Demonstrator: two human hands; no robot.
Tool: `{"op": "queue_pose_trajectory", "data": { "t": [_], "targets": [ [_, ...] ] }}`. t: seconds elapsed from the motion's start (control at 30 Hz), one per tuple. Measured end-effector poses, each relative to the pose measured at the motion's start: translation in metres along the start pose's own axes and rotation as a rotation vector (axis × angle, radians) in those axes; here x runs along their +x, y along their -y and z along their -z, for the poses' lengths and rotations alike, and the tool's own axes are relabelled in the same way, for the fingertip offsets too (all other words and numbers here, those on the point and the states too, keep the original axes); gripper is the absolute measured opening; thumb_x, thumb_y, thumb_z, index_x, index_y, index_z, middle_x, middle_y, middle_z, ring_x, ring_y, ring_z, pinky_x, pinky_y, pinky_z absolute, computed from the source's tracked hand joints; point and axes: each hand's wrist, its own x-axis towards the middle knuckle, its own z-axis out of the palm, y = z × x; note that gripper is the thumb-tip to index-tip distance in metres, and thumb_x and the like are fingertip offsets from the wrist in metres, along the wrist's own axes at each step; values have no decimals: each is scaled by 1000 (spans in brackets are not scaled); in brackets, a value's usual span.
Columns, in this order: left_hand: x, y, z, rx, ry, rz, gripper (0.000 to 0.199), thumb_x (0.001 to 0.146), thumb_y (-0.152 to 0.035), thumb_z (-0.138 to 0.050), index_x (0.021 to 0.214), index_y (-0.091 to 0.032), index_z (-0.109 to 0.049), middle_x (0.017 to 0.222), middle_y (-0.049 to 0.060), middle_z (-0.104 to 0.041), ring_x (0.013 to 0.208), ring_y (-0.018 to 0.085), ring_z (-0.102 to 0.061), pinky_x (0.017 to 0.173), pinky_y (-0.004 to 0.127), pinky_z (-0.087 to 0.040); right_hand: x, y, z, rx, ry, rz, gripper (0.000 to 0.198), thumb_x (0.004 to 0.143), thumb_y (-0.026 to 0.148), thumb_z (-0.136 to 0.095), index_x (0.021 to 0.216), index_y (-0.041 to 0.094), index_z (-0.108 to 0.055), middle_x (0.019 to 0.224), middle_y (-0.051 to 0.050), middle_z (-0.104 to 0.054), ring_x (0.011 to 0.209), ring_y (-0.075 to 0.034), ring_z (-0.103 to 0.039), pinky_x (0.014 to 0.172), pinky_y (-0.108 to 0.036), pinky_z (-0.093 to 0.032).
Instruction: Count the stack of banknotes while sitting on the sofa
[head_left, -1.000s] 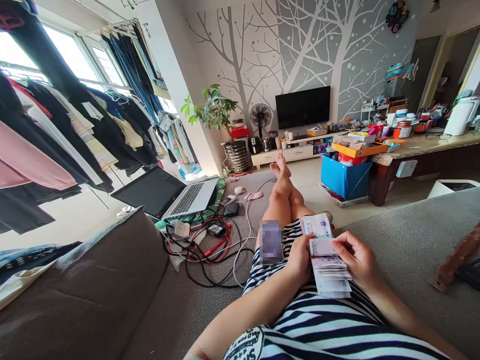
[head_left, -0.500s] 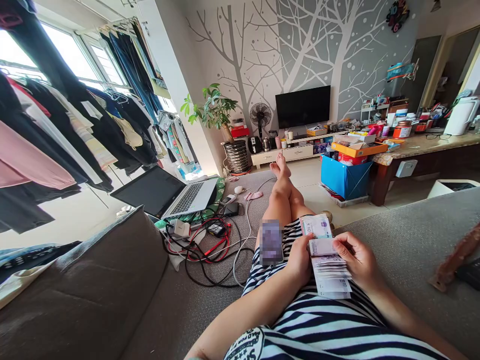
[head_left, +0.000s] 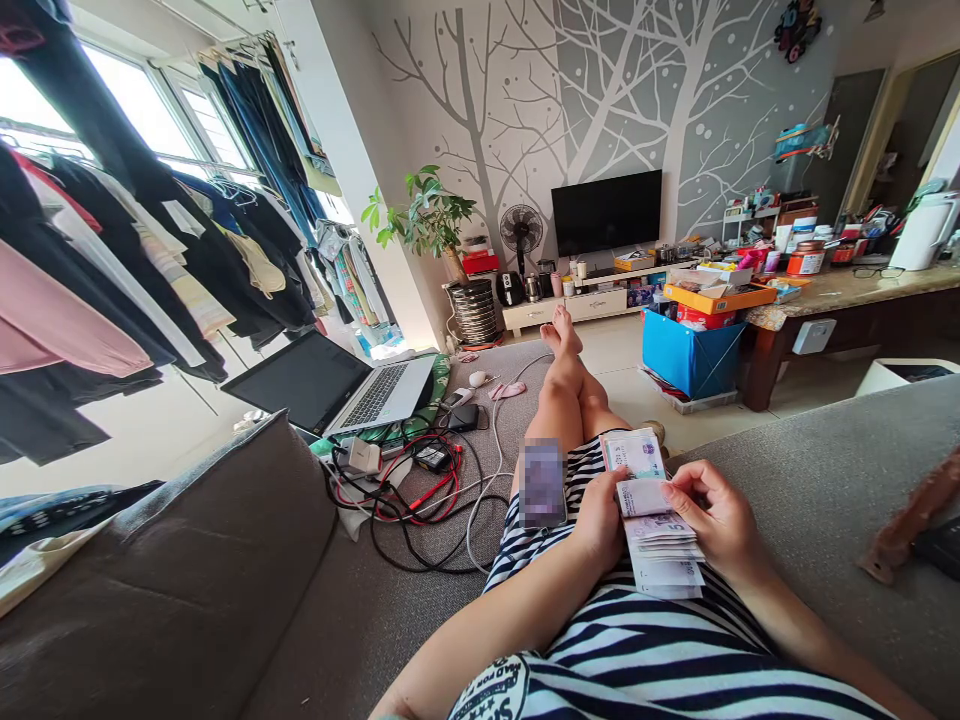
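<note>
A stack of banknotes (head_left: pixel 664 545) lies across my lap, its far end upright-facing and its near end fanned into several layers. My left hand (head_left: pixel 601 515) is closed round the left side of the stack, thumb on top near the middle. At the right edge, my right hand (head_left: pixel 712 510) pinches a folded-over note between thumb and fingers. The fingers under the stack are hidden. On my left thigh, beside my left hand, rests a phone (head_left: pixel 543 485) with a blurred-out screen. Striped black-and-white clothing (head_left: pixel 637 650) shows beneath the notes.
Left of my legs, an open laptop (head_left: pixel 382 395) and tangled cables (head_left: pixel 420 500) lie on the grey sofa (head_left: pixel 315 630). A blue box (head_left: pixel 686 355) stands beyond on the floor, beside a cluttered table (head_left: pixel 832 295). Hanging clothes (head_left: pixel 150 250) fill the left.
The top note by my right thumb has shifted slightly, showing more of the printed note beneath it. My left hand keeps its hold, and nothing else has visibly moved.
</note>
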Motion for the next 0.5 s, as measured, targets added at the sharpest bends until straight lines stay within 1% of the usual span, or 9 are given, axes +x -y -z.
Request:
{"op": "queue_pose_trajectory", "data": {
  "t": [0.13,0.27,0.4,0.5],
  "targets": [
    [0,0,1,13,34,6,38,60,-42,-85,82,-14,-72,80,9,-75,86,30,-72,86,39,-53,0,3,1,12,10,-7,45,87,69,-67,92,24,-66,73,-4,-72,63,-21,-66,60,-29,-53],
    [0,0,1,4,23,-4,35,60,-41,-84,78,-15,-71,78,8,-74,88,30,-72,87,38,-53,1,10,5,10,71,26,46,92,67,-59,79,24,-67,66,-2,-67,58,-20,-62,55,-29,-48],
    [0,0,-1,5,16,-17,36,59,-40,-84,81,-14,-73,82,10,-76,92,32,-72,88,40,-54,0,12,7,33,105,57,49,96,66,-55,73,24,-65,60,0,-59,55,-18,-53,52,-28,-42],
    [-1,0,-2,1,23,-33,38,59,-40,-84,84,-12,-75,83,13,-77,94,35,-73,89,43,-54,-1,10,7,96,150,73,56,99,68,-47,69,23,-65,63,-2,-62,57,-19,-52,55,-30,-43]
  ]
}}
